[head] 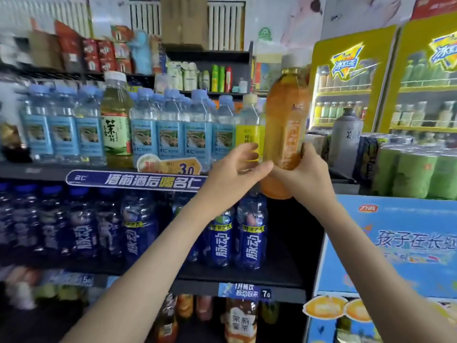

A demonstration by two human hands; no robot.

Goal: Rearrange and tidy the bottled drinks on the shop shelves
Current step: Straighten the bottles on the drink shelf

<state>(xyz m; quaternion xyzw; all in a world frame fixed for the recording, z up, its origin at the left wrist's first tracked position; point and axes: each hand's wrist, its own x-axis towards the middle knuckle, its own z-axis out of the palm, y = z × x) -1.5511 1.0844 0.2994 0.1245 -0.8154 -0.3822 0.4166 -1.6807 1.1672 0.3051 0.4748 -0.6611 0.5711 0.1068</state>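
The right hand (305, 177) is wrapped round the lower body of a large amber plastic tea bottle with a pale cap (286, 115). The bottle is held in the air, slightly tilted, before the right end of the dark upper drinks shelf (37, 170). The left hand (235, 169) is held just beside the bottle's base, fingers loosely curved and apart, with nothing enclosed; whether its thumb touches the bottle cannot be told. Behind it, a yellow-labelled clear bottle (247, 129) is seen at the end of a row of clear water bottles with pale blue labels (170, 137). That row is broken by a green-labelled tea bottle with a white cap (116, 120), judged to be misplaced. Below, dark blue sports-drink bottles (252, 241) are lined up, with a gap at their right. The task is judged partly done: the held bottle is not yet placed, and the green tea is yet to be moved.
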